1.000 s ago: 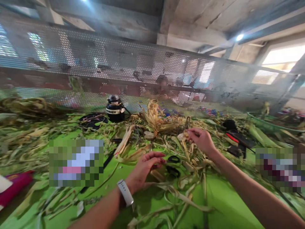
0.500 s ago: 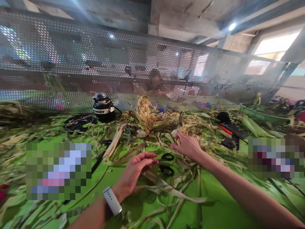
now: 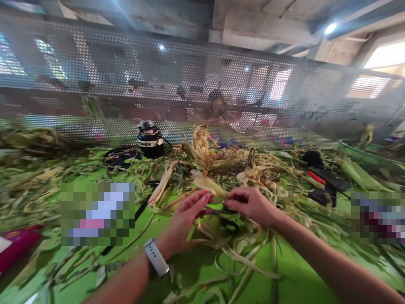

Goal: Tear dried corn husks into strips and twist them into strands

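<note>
A piece of dry corn husk (image 3: 207, 184) is pinched in my right hand (image 3: 248, 203), its pale wide end pointing up and left over the green table (image 3: 133, 276). Close on the left, my left hand (image 3: 190, 213), with a white watch band at the wrist, has its thumb and fingers pressed together; what they hold is too small to make out. Black-handled scissors (image 3: 229, 226) lie just below both hands. Behind them stands an upright bundle of dry husk (image 3: 202, 145).
A black jar (image 3: 150, 141) stands at the back left before a perforated metal screen (image 3: 177, 71). Husk scraps cover much of the table. A black tool with a red stripe (image 3: 329, 177) and a green basket (image 3: 363, 154) are at the right. People show through the screen.
My right hand has drawn back from the husk pile toward my left hand, with a husk piece now in it. The whole view has shifted, so things appear further right.
</note>
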A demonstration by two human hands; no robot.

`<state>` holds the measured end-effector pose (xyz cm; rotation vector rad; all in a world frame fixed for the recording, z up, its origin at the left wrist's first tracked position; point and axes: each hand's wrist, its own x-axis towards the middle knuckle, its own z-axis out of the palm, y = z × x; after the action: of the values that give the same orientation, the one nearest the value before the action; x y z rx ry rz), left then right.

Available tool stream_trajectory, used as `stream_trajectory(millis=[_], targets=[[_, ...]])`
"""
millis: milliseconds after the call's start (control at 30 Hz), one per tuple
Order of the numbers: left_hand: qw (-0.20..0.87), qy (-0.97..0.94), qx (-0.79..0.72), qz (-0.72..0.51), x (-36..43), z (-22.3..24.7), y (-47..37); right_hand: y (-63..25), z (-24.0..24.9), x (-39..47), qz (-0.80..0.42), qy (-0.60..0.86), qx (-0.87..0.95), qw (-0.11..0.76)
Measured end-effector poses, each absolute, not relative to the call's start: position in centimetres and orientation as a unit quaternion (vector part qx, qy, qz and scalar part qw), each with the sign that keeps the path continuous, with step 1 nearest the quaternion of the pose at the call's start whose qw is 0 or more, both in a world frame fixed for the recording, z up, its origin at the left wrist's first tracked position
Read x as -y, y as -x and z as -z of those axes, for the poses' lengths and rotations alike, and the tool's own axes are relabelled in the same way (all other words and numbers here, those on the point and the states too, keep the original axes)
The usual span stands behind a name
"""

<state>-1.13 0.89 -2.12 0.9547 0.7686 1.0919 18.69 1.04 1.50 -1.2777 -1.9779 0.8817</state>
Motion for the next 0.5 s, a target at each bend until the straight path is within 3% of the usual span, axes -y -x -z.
stream_trajectory(millis=[300, 367, 500], targets=[[0.624, -0.467, -0.287, -0.558, -1.1, 0.5, 2.3, -16.7, -2.1, -1.2, -0.318, 0.446, 0.783, 0.293], [0.606, -0.451, -0.317, -0.574, -1.3, 0.2, 2.5, -16.7, -2.2, -1.4, -0.296, 0.432, 0.797, 0.3], [0.533, -0.443, -0.399, -0.6, -2.1, 0.3, 2.7, -15.9, -1.6, -1.3, -0.363, 0.455, 0.757, 0.297]])
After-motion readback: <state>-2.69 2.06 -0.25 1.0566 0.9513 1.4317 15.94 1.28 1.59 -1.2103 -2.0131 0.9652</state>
